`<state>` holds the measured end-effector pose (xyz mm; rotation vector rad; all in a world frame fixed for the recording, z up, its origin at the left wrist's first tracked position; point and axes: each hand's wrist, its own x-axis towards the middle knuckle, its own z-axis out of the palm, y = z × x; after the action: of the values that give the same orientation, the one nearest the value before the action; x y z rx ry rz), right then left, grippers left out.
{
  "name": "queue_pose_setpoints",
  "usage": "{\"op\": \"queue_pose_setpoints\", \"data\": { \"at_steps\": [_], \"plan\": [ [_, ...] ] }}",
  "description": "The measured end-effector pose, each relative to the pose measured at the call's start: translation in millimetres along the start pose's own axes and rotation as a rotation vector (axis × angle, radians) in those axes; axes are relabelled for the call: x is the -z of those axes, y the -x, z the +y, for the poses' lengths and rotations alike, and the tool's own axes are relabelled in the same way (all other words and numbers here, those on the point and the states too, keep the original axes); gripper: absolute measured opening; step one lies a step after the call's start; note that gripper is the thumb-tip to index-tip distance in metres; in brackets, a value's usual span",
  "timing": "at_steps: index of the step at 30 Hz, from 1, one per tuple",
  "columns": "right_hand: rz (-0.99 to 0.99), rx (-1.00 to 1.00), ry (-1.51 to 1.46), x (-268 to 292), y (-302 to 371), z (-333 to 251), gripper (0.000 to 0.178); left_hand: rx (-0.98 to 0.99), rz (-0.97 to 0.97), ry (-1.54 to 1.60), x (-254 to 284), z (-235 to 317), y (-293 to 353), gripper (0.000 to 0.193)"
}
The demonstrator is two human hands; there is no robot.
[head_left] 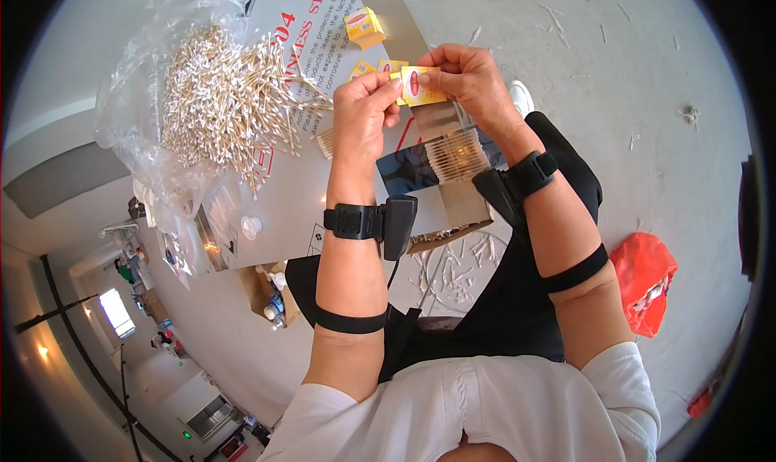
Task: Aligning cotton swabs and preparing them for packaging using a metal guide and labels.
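Between my two hands is a small yellow and white paper packet (427, 90) with a red oval on it. The fingers of my left hand (362, 113) pinch its left edge. Its upper right part is gripped between thumb and fingers of my right hand (478, 84). More yellow packets (360, 69) lie just behind my left fingers. A yellow box (364, 28) stands farther back on the table. Below my hands, a row of cotton swabs (455, 155) lies side by side on a dark shiny strip (402, 171).
A big heap of loose cotton swabs (222, 98) spills from a clear plastic bag (121, 114) on the left of the printed tabletop (299, 195). An open cardboard box (469, 207) sits near my lap. A red bag (644, 280) and scattered swabs lie on the floor.
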<state>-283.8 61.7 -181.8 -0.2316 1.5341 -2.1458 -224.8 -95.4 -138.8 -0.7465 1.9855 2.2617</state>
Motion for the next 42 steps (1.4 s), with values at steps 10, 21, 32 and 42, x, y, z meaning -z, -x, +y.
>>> {"op": "queue_pose_setpoints", "data": {
  "at_steps": [10,21,32,42],
  "plan": [
    [0.155,0.022,-0.050,-1,-4,3,0.013,-0.019,0.250,-0.381,16,-5,-15,0.012],
    [0.083,0.084,-0.020,-1,-4,6,0.014,-0.062,0.063,-0.093,-5,5,-4,0.012],
    [0.084,0.118,-0.009,0,-5,9,0.017,-0.048,-0.007,-0.136,0,-2,-5,0.009],
    [0.071,0.082,0.030,0,-3,7,0.016,-0.085,0.057,-0.107,-3,3,-7,0.014]
  ]
}}
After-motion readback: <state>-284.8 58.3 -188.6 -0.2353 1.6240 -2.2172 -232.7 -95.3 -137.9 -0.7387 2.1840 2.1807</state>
